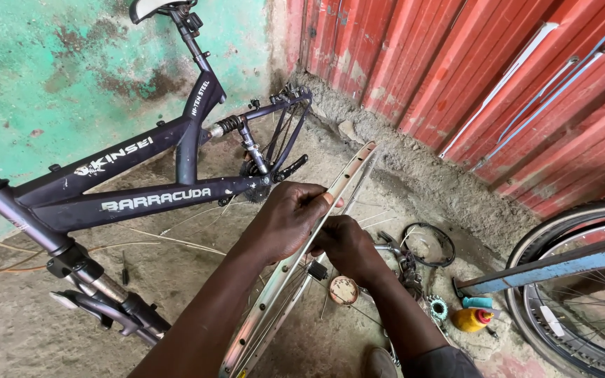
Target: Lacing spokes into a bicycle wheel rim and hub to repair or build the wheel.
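Dirt floor (176, 280), dark upturned bike frame (141, 189) behind — I'm seeing left hand (285, 220) clamping the bare silver wheel rim (302, 259), right hand (348, 245) pinching at its spokes (330, 280). I'm advising: keep rim steady, tension evenly.

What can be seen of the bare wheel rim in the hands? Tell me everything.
The wheel rim is a thin silver metal hoop without a tyre, dusty, with a row of small holes along its inner channel. It stands on edge, running from bottom centre up toward the red metal wall. Thin spokes run to a hub beside it. The left hand grips over its edge; the right hand holds it from the other side.
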